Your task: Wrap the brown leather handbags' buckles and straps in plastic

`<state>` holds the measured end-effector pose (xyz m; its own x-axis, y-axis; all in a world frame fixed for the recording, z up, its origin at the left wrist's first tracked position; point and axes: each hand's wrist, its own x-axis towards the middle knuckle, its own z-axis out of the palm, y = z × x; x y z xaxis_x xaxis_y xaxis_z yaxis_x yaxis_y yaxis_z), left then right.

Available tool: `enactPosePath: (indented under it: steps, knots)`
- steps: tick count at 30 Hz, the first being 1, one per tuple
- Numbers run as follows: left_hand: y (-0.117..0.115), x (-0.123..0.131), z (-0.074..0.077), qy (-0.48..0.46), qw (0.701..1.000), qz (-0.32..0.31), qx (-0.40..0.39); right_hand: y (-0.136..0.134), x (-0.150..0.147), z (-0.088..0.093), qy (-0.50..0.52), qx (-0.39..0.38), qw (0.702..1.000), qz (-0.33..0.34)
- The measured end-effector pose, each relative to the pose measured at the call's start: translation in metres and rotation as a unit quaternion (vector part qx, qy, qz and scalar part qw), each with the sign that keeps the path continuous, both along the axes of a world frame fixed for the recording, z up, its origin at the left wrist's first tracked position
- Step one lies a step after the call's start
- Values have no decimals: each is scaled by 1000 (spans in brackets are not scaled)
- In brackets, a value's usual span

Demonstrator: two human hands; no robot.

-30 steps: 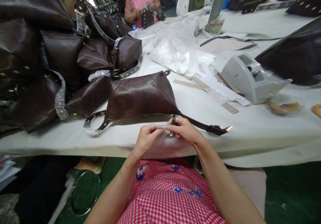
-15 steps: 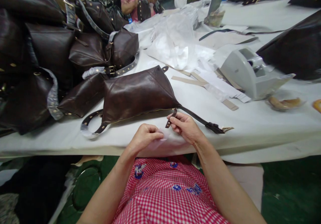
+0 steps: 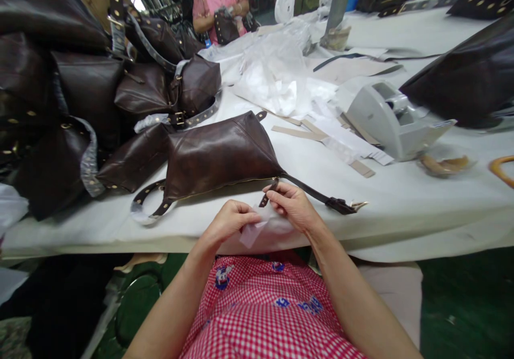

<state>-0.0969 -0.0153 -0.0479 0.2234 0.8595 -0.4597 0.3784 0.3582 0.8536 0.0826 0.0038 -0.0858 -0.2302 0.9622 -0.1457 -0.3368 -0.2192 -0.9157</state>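
A dark brown leather bag lies flat on the white table in front of me. Its thin strap runs right to a buckle end. My right hand pinches the small brown zipper pull at the bag's lower right corner. My left hand is closed on a thin translucent white wrapping sheet just below the pull. A studded strap loop sticks out at the bag's left end.
A heap of similar brown bags fills the table's left. A grey tape dispenser stands at the right, with paper strips and crumpled plastic behind the bag. Another person works at the far end.
My hands have drawn slightly apart; the right hand lifted the zipper pull up off the sheet, and the left hand now holds the white sheet lower, hanging off the table edge.
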Motion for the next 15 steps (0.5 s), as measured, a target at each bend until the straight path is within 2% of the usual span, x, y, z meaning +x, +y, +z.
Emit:
enactPosePath:
  steps: [6,10,15]
  knots:
    - [-2,4,3,-2,1000,-7,-18,-2,1,3,-11,23,1000,11]
    - [-2,4,3,-18,1000,3,-23,-3,4,4,6,16,999,30]
    - [-3,2,4,-50,998,2,-50,-3,5,5,19,11,999,24]
